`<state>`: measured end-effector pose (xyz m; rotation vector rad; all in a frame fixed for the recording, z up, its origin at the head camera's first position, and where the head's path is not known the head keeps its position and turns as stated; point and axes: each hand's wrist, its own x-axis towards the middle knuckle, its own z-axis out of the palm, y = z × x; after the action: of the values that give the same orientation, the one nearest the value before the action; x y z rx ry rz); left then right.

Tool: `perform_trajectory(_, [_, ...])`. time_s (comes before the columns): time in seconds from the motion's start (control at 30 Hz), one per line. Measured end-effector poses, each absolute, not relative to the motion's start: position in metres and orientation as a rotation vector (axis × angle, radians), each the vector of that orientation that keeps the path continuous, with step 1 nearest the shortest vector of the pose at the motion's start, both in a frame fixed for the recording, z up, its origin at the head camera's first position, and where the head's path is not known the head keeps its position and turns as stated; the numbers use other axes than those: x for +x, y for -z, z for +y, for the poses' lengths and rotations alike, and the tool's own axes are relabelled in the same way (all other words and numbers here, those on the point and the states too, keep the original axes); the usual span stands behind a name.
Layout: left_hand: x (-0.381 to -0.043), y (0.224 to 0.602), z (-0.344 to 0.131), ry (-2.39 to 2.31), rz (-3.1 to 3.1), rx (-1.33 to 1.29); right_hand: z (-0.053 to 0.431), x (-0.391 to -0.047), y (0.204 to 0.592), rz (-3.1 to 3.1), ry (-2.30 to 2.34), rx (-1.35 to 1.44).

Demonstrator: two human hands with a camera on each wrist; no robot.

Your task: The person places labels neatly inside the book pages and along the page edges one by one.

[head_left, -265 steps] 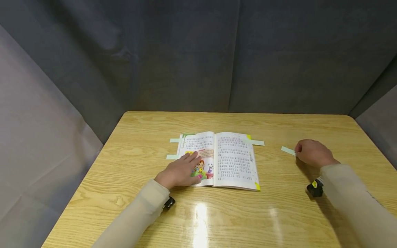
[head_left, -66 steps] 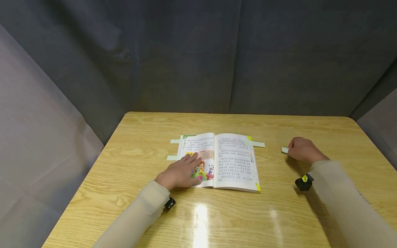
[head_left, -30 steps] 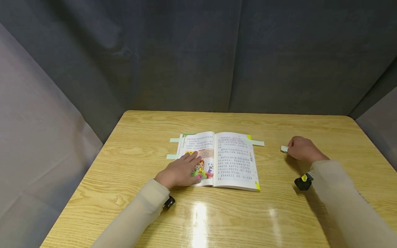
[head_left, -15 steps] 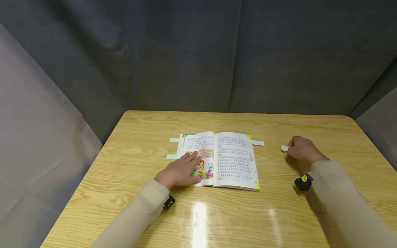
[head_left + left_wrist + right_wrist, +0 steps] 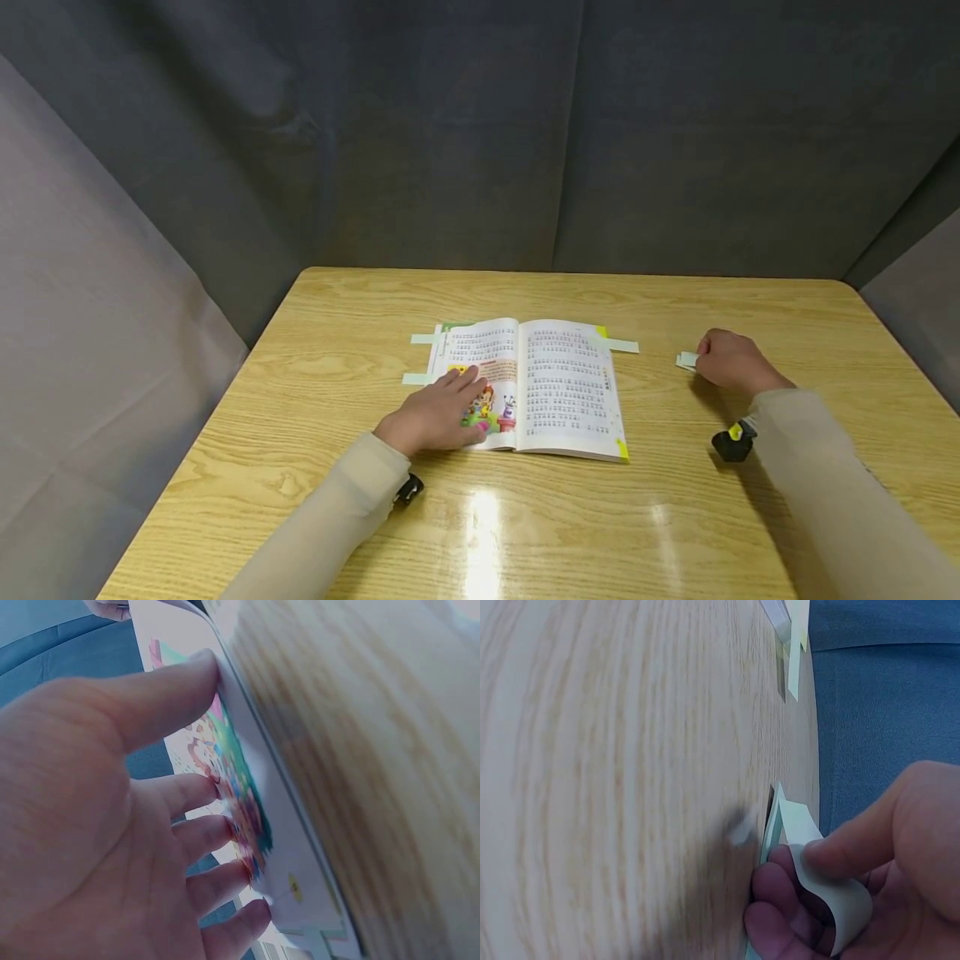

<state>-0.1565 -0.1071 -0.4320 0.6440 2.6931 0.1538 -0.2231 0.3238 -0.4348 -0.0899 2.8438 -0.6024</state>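
An open book (image 5: 566, 392) with printed text and a cartoon picture lies on the table. My left hand (image 5: 435, 415) rests flat on its left page, fingers spread; in the left wrist view the fingertips and thumb (image 5: 169, 697) touch the picture. Off to the book's right, my right hand (image 5: 731, 363) pinches a pale green sticky note strip (image 5: 687, 359). The right wrist view shows that top strip (image 5: 799, 825) bent up and curling between thumb and fingers, its far end close to the pad of strips (image 5: 772, 836) beneath.
Two pale green strips, an upper one (image 5: 422, 339) and a lower one (image 5: 416, 379), stick out from the book's left edge. Another strip (image 5: 624, 346) sticks out at the right edge. Grey cloth (image 5: 450, 150) hangs behind the wooden table (image 5: 360, 325).
Over the earlier frames my right hand has moved slightly left along the pad and now pinches the top strip, whose end shows separately from the one below. My left hand and the book stay put.
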Motion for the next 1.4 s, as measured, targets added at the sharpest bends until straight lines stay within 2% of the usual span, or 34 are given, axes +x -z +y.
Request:
perform_trajectory(0.9, [-0.155, 0.43, -0.107, -0.162, 2.675, 0.621, 0.333, -0.221, 0.446, 2.874, 0.785, -0.08])
perform_trajectory(1.4, [-0.155, 0.432, -0.106, -0.172, 2.679, 0.629, 0.294, -0.212, 0.431, 2.821, 0.962, -0.169])
